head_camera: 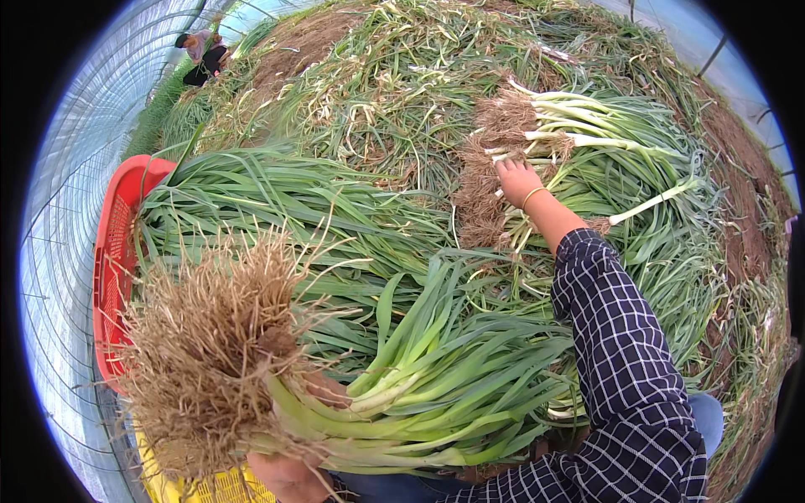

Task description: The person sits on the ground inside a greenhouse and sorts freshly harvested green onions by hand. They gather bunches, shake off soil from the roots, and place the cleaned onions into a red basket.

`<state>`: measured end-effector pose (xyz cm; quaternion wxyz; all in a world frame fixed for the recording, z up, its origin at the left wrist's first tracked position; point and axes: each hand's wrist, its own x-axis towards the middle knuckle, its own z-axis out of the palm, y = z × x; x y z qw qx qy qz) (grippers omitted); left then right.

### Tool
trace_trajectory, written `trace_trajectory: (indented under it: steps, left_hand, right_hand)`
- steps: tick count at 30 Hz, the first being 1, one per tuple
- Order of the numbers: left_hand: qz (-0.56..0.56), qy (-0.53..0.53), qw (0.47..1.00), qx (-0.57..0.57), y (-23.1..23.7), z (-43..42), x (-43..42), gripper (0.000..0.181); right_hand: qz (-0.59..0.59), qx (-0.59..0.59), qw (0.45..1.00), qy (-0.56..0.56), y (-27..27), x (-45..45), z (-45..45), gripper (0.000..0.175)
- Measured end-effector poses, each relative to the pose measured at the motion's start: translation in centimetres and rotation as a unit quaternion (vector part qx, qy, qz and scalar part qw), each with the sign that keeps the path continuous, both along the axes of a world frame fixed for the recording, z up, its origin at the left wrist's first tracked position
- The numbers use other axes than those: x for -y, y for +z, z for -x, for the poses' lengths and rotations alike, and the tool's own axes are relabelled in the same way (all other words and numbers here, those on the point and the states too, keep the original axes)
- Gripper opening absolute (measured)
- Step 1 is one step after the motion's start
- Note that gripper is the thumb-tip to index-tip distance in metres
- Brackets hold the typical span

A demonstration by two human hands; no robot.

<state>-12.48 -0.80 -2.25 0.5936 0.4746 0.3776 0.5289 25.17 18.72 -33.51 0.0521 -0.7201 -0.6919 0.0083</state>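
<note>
At the lower left, close to the camera, my left hand (289, 475) is closed around a thick bunch of leeks (390, 409) with long tan roots pointing left and green leaves trailing right. Part of that hand is hidden behind the stalks. My right hand (517, 181), with a yellow band at the wrist, reaches to a pile of leeks (585, 119) at the upper right and rests at the white stems beside their brown roots. Its fingertips are partly hidden among the stems, so its hold cannot be told. One loose leek (651, 202) lies across the leaves right of my forearm.
A red plastic basket (104, 276) at the left has many green leaves lying from it to the right. A yellow plastic crate (151, 468) stands below the held roots. Cut leaves litter the soil. Another person (204, 56) crouches far off by the plastic greenhouse wall.
</note>
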Motion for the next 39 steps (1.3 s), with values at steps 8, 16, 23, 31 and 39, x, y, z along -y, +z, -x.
trace_trajectory:
  steps: [8,16,23,31,39]
  left_hand:
    - [0.036,0.047,0.995,-0.086,1.2,-0.5,0.9,0.064]
    - [0.040,-0.054,0.995,-0.070,1.7,-0.5,-0.6,0.064]
    - [0.001,-0.074,0.997,0.030,1.8,1.9,-0.4,0.055]
    - [-0.062,-0.059,0.992,0.097,2.9,1.1,0.9,0.041]
    - [-0.127,-0.090,0.982,0.109,4.3,-1.7,2.3,0.039]
  right_hand:
    - [0.009,-0.116,0.990,0.074,3.9,3.1,-3.3,0.025]
    - [-0.090,-0.502,0.774,0.375,21.7,11.0,9.9,0.026]
    - [-0.137,-0.383,0.852,0.330,33.5,16.5,15.5,0.028]
    - [-0.403,-0.083,0.907,0.084,38.5,22.7,14.9,0.033]
    - [-0.252,-0.762,0.592,0.079,35.0,25.2,24.0,0.031]
